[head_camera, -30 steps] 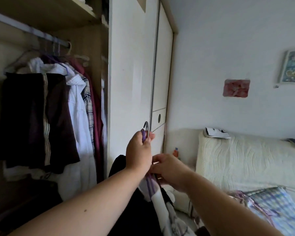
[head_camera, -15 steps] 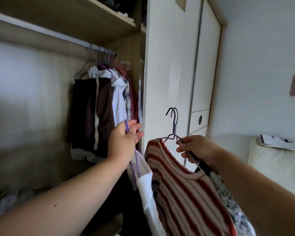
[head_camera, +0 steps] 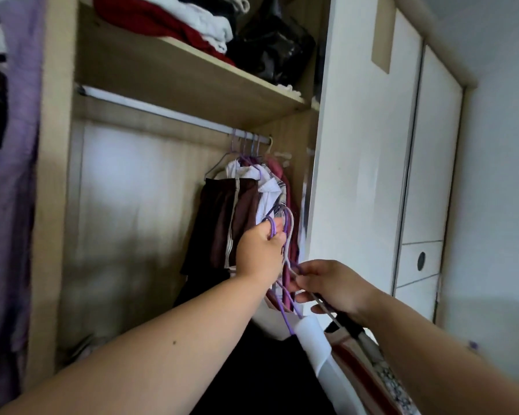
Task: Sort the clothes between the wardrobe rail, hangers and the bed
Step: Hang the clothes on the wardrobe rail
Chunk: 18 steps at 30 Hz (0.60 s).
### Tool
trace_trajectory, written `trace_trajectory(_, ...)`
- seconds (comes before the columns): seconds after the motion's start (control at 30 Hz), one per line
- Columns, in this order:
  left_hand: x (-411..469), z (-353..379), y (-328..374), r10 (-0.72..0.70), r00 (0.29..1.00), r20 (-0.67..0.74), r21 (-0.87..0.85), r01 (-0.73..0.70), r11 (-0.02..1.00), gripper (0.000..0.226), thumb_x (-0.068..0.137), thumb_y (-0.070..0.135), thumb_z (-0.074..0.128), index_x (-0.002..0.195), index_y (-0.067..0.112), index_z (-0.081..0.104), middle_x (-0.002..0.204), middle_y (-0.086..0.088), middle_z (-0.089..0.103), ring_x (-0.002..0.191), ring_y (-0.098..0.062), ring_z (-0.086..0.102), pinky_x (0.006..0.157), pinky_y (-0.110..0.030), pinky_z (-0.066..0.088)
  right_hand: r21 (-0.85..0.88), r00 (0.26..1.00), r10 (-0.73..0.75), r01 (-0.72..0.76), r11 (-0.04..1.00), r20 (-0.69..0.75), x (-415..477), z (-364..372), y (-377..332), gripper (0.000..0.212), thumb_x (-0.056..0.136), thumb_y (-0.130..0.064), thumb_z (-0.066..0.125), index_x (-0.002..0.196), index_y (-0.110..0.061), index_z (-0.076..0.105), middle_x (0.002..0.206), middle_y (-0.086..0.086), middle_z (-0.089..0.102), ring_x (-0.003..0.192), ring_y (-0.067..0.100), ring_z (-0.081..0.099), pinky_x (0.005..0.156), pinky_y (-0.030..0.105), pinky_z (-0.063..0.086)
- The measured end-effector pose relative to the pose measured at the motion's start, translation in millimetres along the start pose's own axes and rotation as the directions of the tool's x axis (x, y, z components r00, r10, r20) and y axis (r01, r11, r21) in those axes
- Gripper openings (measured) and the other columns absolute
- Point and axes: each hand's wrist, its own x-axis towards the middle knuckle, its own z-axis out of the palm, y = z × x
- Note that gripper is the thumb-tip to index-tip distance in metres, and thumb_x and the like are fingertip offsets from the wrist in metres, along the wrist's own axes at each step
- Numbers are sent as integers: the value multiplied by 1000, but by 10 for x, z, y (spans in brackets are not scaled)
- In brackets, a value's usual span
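Note:
My left hand (head_camera: 259, 254) is shut on the hook of a purple hanger (head_camera: 283, 305) that carries a white and black garment (head_camera: 318, 342). My right hand (head_camera: 331, 284) grips more wire hangers (head_camera: 289, 235) by their necks; a red striped top (head_camera: 361, 375) and a patterned garment hang from them below. Both hands are raised in front of the open wardrobe, below the metal rail (head_camera: 162, 110). Several clothes hang at the rail's right end, foremost a dark brown garment (head_camera: 222, 223).
A shelf (head_camera: 192, 76) above the rail holds folded red and white clothes and a black bag (head_camera: 271, 43). White sliding doors (head_camera: 366, 163) stand to the right. Purple fabric (head_camera: 9, 175) hangs at the far left. The rail's left stretch is bare.
The view has swung up and left into the wardrobe. Both hands have risen toward the rail and come closer together; the striped top has dropped low in view.

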Motion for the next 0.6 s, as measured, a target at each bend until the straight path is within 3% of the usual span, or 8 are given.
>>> trace_trajectory(0.1,129,-63,12,56,997,-51,103,-51,993,28,92,10,54,118,8,65,110,-7,70,92,-8,55,80,-20,41,-15,998,-69,69,997,6,123,104,-86,10,93,-3,52,93,-6,61,61,-7,64,48,2,58,44,13,39)
trace_trajectory(0.17,179,-97,-3,72,995,-73,124,-63,990,31,93,11,53,121,7,63,117,-4,67,96,-6,56,79,-15,37,-67,996,-94,93,993,-4,209,172,-126,11,92,-2,52,88,-7,62,54,-9,60,43,0,54,47,16,36)
trace_trajectory(0.23,298,-125,-58,114,989,-98,199,-93,976,29,92,12,53,118,6,64,114,-7,68,104,-16,61,77,-17,37,-105,994,-111,109,988,-12,363,223,-172,12,90,-4,53,92,-5,65,63,-4,62,46,0,55,53,20,38)
trace_trajectory(0.33,451,-174,-116,168,974,-151,335,-109,936,20,89,12,56,101,1,66,101,-17,69,98,-33,60,71,-26,33,-148,992,-129,127,981,-6,542,310,-220,15,88,-8,55,96,-6,68,70,1,63,52,5,54,55,18,42)
trace_trajectory(0.43,777,-240,-212,227,959,-170,438,-132,889,18,89,9,55,101,0,65,104,-18,69,99,-35,62,81,-32,41,-156,987,-160,156,975,-16,837,388,-308,15,90,-14,56,94,-17,69,77,5,68,65,10,55,65,24,43)
trace_trajectory(0.47,923,-264,-270,248,954,-167,410,-161,898,17,89,7,53,101,0,64,103,-17,69,97,-33,64,83,-35,47,-140,985,-173,169,976,-15,943,404,-345,15,91,-13,55,93,-18,69,75,6,67,64,9,54,64,22,43)
trace_trajectory(0.53,1182,-315,-372,256,950,-178,327,-188,926,15,90,4,49,100,3,61,101,-12,71,87,-27,70,78,-38,54,-117,982,-191,188,975,-12,1123,409,-404,14,93,-13,52,92,-15,66,64,1,57,45,3,44,48,15,37)
trace_trajectory(0.6,1442,-366,-475,240,954,-182,254,-190,948,16,93,5,47,101,6,61,99,-3,70,76,-16,70,69,-26,53,-134,979,-202,200,971,-7,1356,402,-458,14,95,-15,50,95,-15,64,59,-3,46,33,1,30,36,13,26)
